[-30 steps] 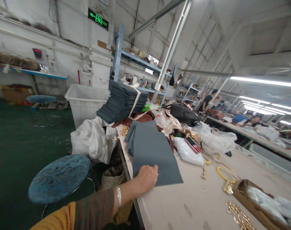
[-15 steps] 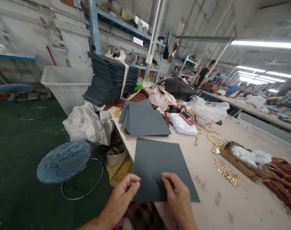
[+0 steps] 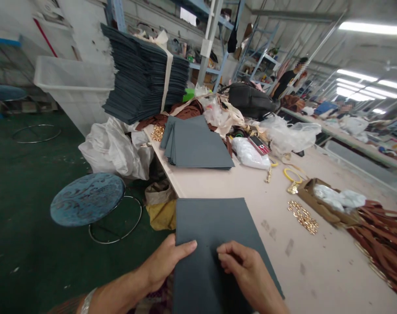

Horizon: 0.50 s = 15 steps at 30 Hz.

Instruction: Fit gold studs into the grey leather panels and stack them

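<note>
Head view: left hand [image 3: 167, 261] and right hand [image 3: 246, 272] pinch grey sheet [image 3: 214, 226] near edge, fingers curled.

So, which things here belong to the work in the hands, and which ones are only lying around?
In hand:
- grey sheet, held at its near edge by the left hand and the right hand
- small pile of grey sheets
- tall tied stack of grey sheets

Lying about:
- red phone
- gold chain
- yellow ring
- blue stool
- black bag
</note>
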Tool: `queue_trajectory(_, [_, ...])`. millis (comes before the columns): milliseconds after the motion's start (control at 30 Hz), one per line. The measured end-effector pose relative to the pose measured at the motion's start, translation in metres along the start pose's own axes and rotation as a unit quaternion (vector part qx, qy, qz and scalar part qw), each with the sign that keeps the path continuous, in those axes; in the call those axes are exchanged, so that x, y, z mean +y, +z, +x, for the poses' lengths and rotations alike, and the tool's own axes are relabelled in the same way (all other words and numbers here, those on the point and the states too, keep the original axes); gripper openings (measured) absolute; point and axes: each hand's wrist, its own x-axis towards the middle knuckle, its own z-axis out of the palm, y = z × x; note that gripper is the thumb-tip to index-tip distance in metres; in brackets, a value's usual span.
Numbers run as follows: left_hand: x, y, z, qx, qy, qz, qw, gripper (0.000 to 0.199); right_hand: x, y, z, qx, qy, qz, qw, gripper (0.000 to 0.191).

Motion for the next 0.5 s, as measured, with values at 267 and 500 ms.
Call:
queue_trajectory(267, [-0.002,0.007,0.003,0.033,-0.041,-0.013,0.999,0.053,-0.006,0.022,0.013,0.008,0.03,0.087,0.996,0.015])
queue_trajectory(500, [-0.008,0.004,-0.008,0.037,-0.091,-0.027,0.995,0.058,-0.013,0.028,0.009,0.038,0.059,0.11,0.991,0.007])
